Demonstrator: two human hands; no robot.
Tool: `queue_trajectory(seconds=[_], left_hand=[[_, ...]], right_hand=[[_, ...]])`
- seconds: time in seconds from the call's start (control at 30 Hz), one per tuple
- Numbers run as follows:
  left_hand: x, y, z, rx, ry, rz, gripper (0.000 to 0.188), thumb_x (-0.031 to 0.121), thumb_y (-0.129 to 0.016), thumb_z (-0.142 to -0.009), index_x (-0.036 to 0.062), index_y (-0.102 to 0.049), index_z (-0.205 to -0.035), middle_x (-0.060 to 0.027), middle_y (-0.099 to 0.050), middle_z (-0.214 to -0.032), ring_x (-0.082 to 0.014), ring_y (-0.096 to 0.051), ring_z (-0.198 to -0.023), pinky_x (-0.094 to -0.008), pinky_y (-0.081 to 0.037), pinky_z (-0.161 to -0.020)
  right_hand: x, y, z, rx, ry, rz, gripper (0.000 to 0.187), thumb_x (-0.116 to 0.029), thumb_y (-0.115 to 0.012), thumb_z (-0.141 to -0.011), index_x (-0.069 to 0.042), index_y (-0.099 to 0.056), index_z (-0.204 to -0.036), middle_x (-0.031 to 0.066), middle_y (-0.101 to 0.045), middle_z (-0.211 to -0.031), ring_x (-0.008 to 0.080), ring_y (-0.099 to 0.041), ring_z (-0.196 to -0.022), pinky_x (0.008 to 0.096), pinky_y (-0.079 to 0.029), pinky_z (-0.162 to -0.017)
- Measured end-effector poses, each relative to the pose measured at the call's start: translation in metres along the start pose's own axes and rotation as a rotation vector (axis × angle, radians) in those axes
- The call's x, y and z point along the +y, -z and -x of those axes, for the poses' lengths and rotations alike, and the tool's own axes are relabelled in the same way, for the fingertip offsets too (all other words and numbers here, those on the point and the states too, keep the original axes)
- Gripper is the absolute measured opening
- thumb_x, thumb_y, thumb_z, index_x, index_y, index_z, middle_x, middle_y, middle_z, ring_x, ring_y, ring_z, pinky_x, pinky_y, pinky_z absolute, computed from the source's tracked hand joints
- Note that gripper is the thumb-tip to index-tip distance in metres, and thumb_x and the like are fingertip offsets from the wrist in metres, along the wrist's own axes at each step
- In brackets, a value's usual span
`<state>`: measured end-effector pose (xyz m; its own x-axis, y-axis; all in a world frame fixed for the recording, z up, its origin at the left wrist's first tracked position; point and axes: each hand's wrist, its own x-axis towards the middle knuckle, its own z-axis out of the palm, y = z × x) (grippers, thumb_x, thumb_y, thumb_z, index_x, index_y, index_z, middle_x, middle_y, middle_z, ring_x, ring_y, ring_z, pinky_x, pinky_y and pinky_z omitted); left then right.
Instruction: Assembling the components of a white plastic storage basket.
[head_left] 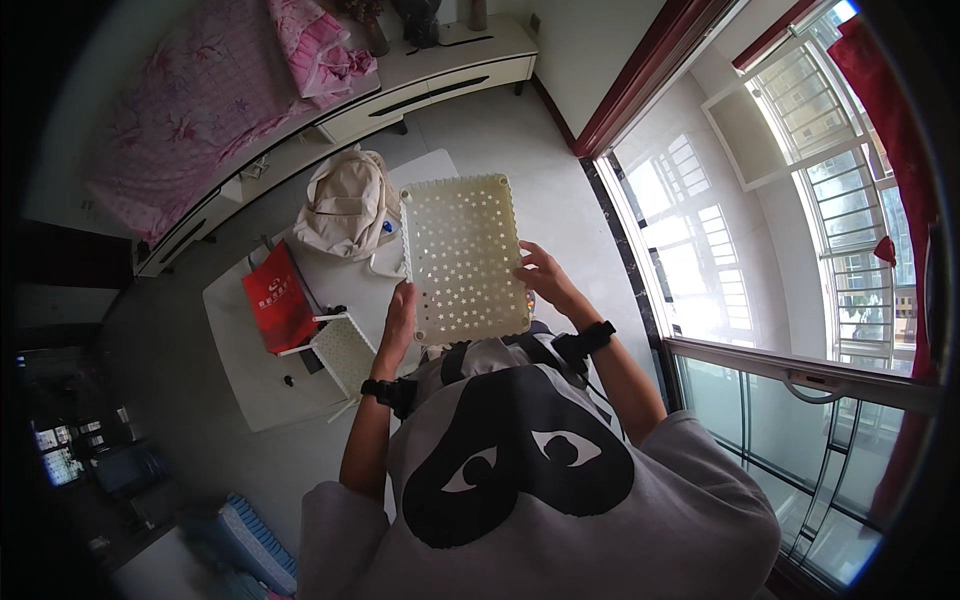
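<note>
Between my hands is a pale cream plastic basket, its base pierced with many star-shaped holes. My left hand presses along its lower left side, fingers mostly hidden behind the rim. At the right side, my right hand grips the edge with bent fingers. Dark straps circle both wrists. Below and left of the held basket, a second white perforated basket sits on the white table.
A cream backpack and a red paper bag stand on the table, with a small dark object nearby. A long low cabinet lines the far wall, partly under pink cloth. Glass sliding doors are at the right.
</note>
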<state>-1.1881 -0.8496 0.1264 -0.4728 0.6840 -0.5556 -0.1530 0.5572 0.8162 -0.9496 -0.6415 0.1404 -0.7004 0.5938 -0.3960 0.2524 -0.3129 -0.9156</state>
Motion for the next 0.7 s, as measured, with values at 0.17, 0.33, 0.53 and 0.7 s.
queue_trajectory(seconds=[0.17, 0.33, 0.53, 0.7], left_hand=[[-0.098, 0.048, 0.018, 0.247, -0.208, -0.84, 0.031, 0.029, -0.054, -0.086, 0.0037, -0.058, -0.105, -0.0161, -0.063, -0.09, -0.033, -0.063, -0.081, -0.0418, -0.048, -0.073], [-0.26, 0.053, 0.06, 0.314, 0.071, -1.381, 0.024, 0.016, -0.053, -0.081, 0.004, -0.059, -0.102, -0.0146, -0.059, -0.1, -0.0326, -0.054, -0.1, -0.046, -0.037, -0.091], [-0.265, 0.065, 0.074, 0.418, 0.126, -1.366, 0.032, 0.014, -0.053, -0.084, 0.0033, -0.051, -0.114, -0.0145, -0.054, -0.111, -0.0314, -0.054, -0.102, -0.0456, -0.039, -0.091], [-0.249, 0.087, 0.071, 0.451, 0.408, -0.83, 0.043, 0.027, -0.057, -0.088, 0.005, -0.044, -0.121, -0.0187, -0.055, -0.112, -0.0383, -0.059, -0.095, -0.0484, -0.049, -0.079]], right_hand=[[-0.024, -0.007, 0.012, 0.051, 0.068, -0.142, 0.047, -0.004, -0.048, -0.087, 0.001, -0.043, -0.133, 0.0083, -0.062, -0.11, 0.0131, -0.057, -0.098, 0.0274, -0.047, -0.082], [-0.042, -0.018, 0.017, 0.087, 0.111, -0.132, 0.042, -0.009, -0.046, -0.087, 0.006, -0.048, -0.126, 0.0087, -0.061, -0.109, 0.0118, -0.055, -0.097, 0.0251, -0.042, -0.086], [-0.051, -0.023, 0.026, 0.315, 0.127, -0.081, 0.038, -0.015, -0.046, -0.088, 0.003, -0.052, -0.121, 0.0056, -0.061, -0.102, 0.0107, -0.054, -0.091, 0.0243, -0.042, -0.082], [-0.053, -0.037, 0.024, 0.372, 0.151, -0.03, 0.039, -0.017, -0.045, -0.089, 0.002, -0.052, -0.123, 0.0061, -0.06, -0.107, 0.0115, -0.053, -0.094, 0.0264, -0.042, -0.083]])
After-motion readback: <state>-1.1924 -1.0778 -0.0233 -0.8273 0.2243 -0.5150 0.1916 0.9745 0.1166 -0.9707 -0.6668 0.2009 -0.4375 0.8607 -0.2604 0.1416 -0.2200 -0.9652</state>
